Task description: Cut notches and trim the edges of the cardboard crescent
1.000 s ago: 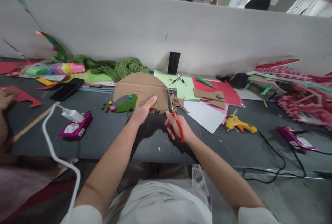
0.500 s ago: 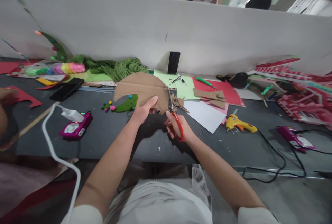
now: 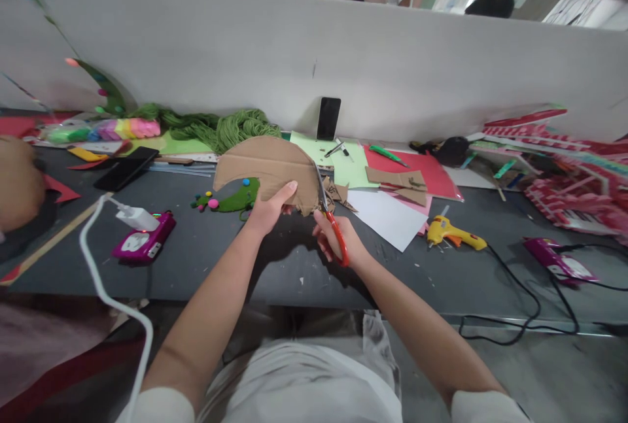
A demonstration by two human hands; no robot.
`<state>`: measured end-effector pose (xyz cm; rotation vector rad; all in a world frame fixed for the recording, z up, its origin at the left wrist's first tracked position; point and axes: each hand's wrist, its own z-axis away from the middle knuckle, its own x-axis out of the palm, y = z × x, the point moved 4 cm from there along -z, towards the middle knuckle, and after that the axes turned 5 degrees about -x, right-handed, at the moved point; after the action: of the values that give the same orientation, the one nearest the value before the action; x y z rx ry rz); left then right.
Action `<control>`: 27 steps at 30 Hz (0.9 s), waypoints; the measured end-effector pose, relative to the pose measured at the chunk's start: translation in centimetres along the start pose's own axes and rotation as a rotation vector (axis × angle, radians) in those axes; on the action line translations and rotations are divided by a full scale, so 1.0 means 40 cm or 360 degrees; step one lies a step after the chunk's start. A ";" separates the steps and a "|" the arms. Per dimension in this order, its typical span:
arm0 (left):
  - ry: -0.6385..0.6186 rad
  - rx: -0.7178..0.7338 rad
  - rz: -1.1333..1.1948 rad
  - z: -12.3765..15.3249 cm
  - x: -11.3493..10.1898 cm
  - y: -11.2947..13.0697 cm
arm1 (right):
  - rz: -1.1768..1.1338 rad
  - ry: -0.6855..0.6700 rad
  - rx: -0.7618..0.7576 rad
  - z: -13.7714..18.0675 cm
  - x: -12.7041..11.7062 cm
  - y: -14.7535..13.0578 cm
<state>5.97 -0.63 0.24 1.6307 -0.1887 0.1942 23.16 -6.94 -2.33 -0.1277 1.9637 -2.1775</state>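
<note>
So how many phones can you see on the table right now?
2. One black phone stands propped against the grey partition, behind the cardboard piece held in the left hand. Another black phone lies flat at left. Clutter may hide more.

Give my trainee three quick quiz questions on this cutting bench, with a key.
1. True or false: the left hand holds the cardboard piece.
2. What does the right hand grip? A glue gun, B red-handled scissors, C phone.
3. Where does the yellow glue gun lie relative to the right hand?

Key: 1 true. 2 B, the red-handled scissors. 3 On the table, to its right, untouched.
</note>
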 end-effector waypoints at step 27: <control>-0.0107 -0.0057 -0.0109 0.015 0.006 0.002 | 0.0071 0.0013 0.0086 0.003 -0.005 -0.020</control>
<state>6.17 -1.22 0.35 1.6067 -0.1867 0.0834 23.31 -6.91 -1.49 -0.0664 1.8914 -2.2042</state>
